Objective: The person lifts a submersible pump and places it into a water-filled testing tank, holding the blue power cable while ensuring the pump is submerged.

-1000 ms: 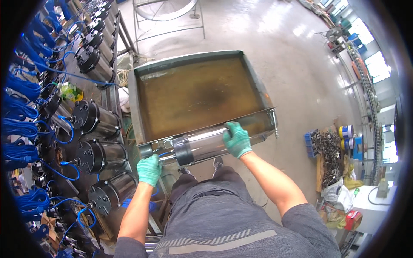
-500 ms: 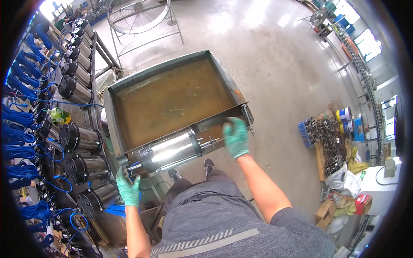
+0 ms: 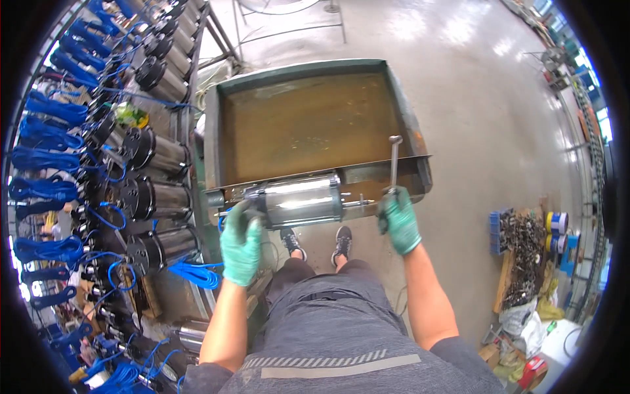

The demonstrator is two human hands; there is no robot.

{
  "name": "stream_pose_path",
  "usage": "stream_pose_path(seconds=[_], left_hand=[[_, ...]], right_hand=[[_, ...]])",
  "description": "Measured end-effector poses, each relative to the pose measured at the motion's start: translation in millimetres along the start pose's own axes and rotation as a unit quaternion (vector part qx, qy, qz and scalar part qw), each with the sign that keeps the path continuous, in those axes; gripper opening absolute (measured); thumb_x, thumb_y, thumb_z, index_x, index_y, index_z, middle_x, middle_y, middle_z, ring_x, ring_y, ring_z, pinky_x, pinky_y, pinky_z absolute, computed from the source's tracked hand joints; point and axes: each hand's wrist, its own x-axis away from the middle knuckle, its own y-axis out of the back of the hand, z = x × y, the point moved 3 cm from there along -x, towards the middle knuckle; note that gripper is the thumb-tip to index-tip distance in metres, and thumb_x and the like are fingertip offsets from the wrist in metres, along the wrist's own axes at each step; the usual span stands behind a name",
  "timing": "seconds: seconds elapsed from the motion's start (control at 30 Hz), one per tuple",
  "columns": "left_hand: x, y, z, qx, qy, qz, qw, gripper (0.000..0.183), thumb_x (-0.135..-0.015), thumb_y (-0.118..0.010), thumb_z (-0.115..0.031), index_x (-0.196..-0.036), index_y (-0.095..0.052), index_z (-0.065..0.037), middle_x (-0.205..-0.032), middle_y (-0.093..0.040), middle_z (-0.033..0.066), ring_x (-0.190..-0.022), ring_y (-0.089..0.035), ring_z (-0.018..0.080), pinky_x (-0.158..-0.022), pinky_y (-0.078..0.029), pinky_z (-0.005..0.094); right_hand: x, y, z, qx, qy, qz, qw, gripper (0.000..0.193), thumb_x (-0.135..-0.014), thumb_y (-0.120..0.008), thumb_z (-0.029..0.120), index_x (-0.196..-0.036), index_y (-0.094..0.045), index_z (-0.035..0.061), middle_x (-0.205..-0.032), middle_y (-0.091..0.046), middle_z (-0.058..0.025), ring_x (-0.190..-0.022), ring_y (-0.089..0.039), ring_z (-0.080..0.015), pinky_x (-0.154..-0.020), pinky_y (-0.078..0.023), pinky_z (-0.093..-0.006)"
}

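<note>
My right hand (image 3: 399, 223), in a green glove, is closed around a long wrench (image 3: 394, 161), whose ring-like end points away from me. Beside it, a shaft with rods sticks out of the right end of a shiny steel motor-like cylinder (image 3: 298, 200) with dark end caps. This cylinder lies on its side along the near ledge of a metal tank (image 3: 213, 141) of murky brown water. At its left end, my gloved left hand (image 3: 241, 249) is open, thumb apart and fingertips close to the dark cap; whether they touch it cannot be made out.
On the left, several similar steel motors (image 3: 164, 197) lie in a row, with coiled blue cables (image 3: 46, 187) beyond them. A blue crate (image 3: 502, 231) and a heap of small metal parts (image 3: 525, 262) are on the right. A fan stand (image 3: 295, 29) stands behind the tank.
My right hand has taken the wrench from the tank's right corner and moved back toward the shaft end. My left hand has come up to the cylinder's left end. The view has shifted.
</note>
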Motion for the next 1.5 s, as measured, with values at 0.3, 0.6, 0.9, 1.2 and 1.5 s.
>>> stream_pose_path(seconds=[0.3, 0.6, 0.9, 1.2, 1.5], left_hand=[[-22.6, -17.0, -22.1, 0.347, 0.151, -0.085, 0.922, 0.048, -0.103, -0.054, -0.045, -0.128, -0.055, -0.005, -0.088, -0.061, 0.0054, -0.069, -0.055, 0.0136, -0.062, -0.05, 0.03], [-18.7, 107.9, 140.7, 0.358, 0.369, -0.236, 0.825, 0.034, -0.102, -0.054, -0.045, -0.091, -0.058, -0.013, -0.061, -0.054, 0.001, -0.04, -0.036, 0.0095, -0.035, -0.024, 0.0247], [-39.6, 98.9, 155.8, 0.296, 0.466, -0.034, 0.833, 0.025, -0.1, -0.062, -0.039, -0.094, -0.06, -0.015, -0.064, -0.057, 0.0016, -0.042, -0.04, 0.009, -0.037, -0.029, 0.0237], [-47.9, 103.1, 161.7, 0.278, 0.457, 0.051, 0.844, 0.028, -0.101, -0.061, -0.039, -0.093, -0.058, -0.012, -0.064, -0.054, 0.0013, -0.044, -0.041, 0.0083, -0.037, -0.03, 0.0224], [-51.5, 98.7, 155.1, 0.233, 0.454, 0.042, 0.859, 0.03, -0.1, -0.061, -0.04, -0.091, -0.058, -0.012, -0.056, -0.044, -0.0046, -0.042, -0.038, 0.0068, -0.035, -0.03, 0.0231]], right_hand=[[41.9, -175.7, -18.6, 0.368, 0.249, 0.247, 0.861, 0.047, -0.091, -0.069, 0.024, -0.129, -0.054, 0.0027, -0.101, -0.068, -0.0215, -0.088, -0.068, -0.04, -0.074, -0.055, -0.0467], [-19.9, -139.8, 26.8, 0.434, 0.396, 0.065, 0.806, 0.029, -0.08, -0.07, 0.01, -0.108, -0.062, 0.0045, -0.097, -0.063, -0.0171, -0.091, -0.06, -0.0394, -0.082, -0.048, -0.0488], [-74.1, -132.1, -1.2, 0.524, 0.308, 0.06, 0.792, 0.028, -0.081, -0.072, 0.018, -0.104, -0.068, 0.0024, -0.109, -0.065, -0.0177, -0.112, -0.057, -0.0386, -0.097, -0.048, -0.0461], [-76.8, -134.7, -1.6, 0.529, 0.296, 0.056, 0.793, 0.031, -0.076, -0.075, 0.015, -0.104, -0.067, 0.0028, -0.11, -0.064, -0.0177, -0.111, -0.057, -0.0395, -0.096, -0.048, -0.0463], [-78.4, -138.1, -0.7, 0.529, 0.305, 0.055, 0.79, 0.033, -0.075, -0.073, 0.012, -0.105, -0.067, 0.0026, -0.11, -0.064, -0.0171, -0.111, -0.057, -0.0398, -0.096, -0.048, -0.0466]])
